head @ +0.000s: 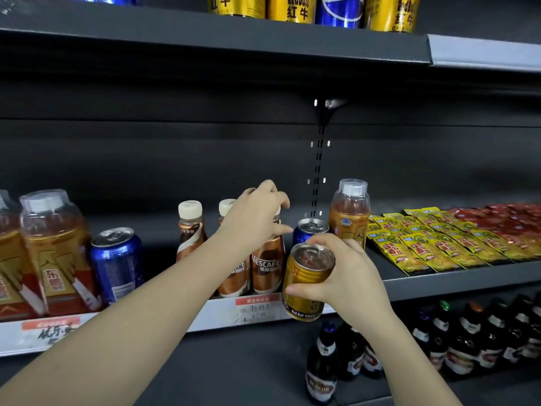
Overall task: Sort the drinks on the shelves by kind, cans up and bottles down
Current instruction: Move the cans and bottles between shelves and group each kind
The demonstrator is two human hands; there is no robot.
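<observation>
A person's right hand (348, 276) grips a gold Red Bull can (306, 284), tilted, at the front edge of the middle shelf (456, 281), while the left hand (257, 213) curls over the cap of a Nescafé bottle (268, 266) standing there; a blue can (307, 231) sits just behind, dark beer bottles (322, 367) below

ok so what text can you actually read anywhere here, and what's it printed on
"NESCAFE": brown plastic coffee bottle under the left hand.
"Red Bull Vita...": base of the gold metal can gripped by the right hand.
"RedBull 红牛": gold cans on the top shelf.
"东鹏": amber plastic bottle at left.
Handwritten shelf price tags, dark bottle labels, snack packets: unreadable.
</observation>
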